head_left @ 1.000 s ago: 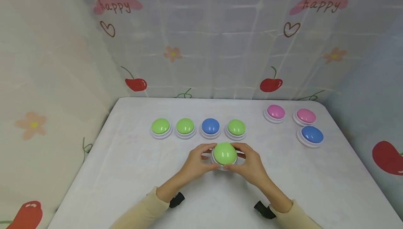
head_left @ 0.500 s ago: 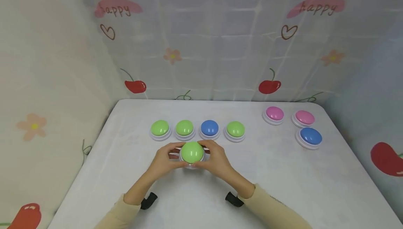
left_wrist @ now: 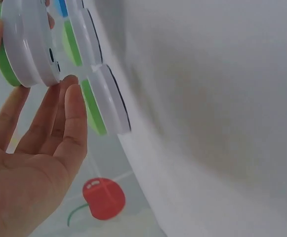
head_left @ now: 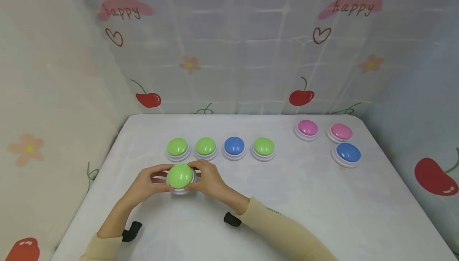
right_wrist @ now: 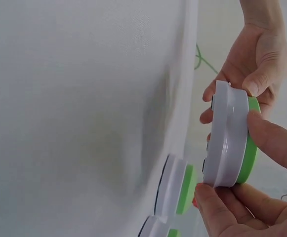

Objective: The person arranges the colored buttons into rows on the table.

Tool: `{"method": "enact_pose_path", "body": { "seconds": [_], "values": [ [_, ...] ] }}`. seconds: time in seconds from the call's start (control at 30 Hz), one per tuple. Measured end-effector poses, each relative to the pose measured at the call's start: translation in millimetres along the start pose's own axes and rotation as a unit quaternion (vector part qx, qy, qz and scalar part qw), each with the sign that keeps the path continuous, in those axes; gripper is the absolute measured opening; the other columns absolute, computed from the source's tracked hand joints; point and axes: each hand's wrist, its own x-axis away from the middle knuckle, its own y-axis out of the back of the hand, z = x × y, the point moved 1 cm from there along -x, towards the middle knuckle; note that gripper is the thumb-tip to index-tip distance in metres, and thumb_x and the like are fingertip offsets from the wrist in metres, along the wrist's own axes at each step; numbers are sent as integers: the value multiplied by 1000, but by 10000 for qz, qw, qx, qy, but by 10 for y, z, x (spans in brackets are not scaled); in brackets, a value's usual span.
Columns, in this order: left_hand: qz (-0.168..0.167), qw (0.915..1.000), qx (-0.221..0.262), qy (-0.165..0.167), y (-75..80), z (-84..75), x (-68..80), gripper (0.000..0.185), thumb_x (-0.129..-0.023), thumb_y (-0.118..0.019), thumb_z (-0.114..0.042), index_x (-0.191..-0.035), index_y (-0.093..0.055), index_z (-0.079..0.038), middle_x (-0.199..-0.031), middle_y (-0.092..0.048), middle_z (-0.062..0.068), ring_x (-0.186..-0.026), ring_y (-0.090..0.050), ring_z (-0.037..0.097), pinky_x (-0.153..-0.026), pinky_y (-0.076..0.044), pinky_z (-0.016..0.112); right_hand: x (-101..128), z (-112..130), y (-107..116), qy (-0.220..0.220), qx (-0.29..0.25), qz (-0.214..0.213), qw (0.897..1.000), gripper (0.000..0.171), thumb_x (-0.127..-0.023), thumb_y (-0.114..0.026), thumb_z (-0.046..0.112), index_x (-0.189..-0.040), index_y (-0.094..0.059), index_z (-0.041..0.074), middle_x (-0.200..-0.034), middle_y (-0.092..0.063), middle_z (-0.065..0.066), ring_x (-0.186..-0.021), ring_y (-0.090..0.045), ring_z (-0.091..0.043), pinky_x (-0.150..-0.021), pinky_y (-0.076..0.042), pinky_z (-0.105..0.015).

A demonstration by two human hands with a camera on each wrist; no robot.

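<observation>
Both hands hold the green button (head_left: 180, 175) lifted off the table (head_left: 322, 205): the left hand (head_left: 145, 185) and the right hand (head_left: 209, 181) have their fingers curled round its white rim from either side. Since a second ago it has travelled from the middle toward the left edge, now just in front of the row's leftmost green button (head_left: 177, 148).
</observation>
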Motion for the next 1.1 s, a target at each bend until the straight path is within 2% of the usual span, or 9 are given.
{"method": "enact_pose_path", "body": {
  "seconds": [0.2, 0.4, 0.63, 0.83, 1.1],
  "values": [
    [-17, 9995, -245, 187, 173, 171, 42, 62, -73, -86, -23, -129, -63, -9, -126, -65, 12, -101, -62, 14, -86, -56, 28, -146, 22, -212, -72, 67, -51, 9999, 59, -69, -89, 12, -121, -65, 1, -119, -65, -10, -111, -61, -19, -88, -55, -19],
    [9, 9988, -369, 308, 265, 280, 36, 62, -73, -86, -20, -129, -62, -5, -125, -65, 15, -99, -62, 9, -84, -55, 26, -262, -22, -380, -167, 346, -154, 9991, 60, -66, -91, 16, -119, -67, 4, -118, -68, -8, -107, -62, -16, -87, -51, -16],
    [129, 9977, -374, 558, 249, 326, 14, 63, -74, -85, -17, -128, -61, 1, -122, -65, 18, -100, -62, 15, -85, -55, 27, -294, -107, -470, -339, 399, -77, 9986, 57, -66, -91, 18, -117, -68, 6, -114, -69, -5, -105, -62, -14, -88, -49, -19],
    [218, 9971, -392, 618, 238, 360, -1, 63, -74, -85, -18, -129, -60, 2, -121, -64, 18, -101, -61, 18, -84, -55, 25, -298, -146, -501, -357, 296, -116, 9989, 57, -66, -91, 18, -116, -68, 6, -112, -69, -5, -98, -62, -13, -82, -48, -16],
    [213, 9970, -396, 633, 242, 399, -16, 65, -74, -85, -20, -130, -59, 0, -121, -64, 17, -104, -61, 23, -87, -54, 26, -307, -150, -498, -328, 278, -177, 9989, 59, -65, -91, 17, -118, -68, 5, -113, -69, -6, -100, -62, -13, -84, -49, -17]
  ]
}}
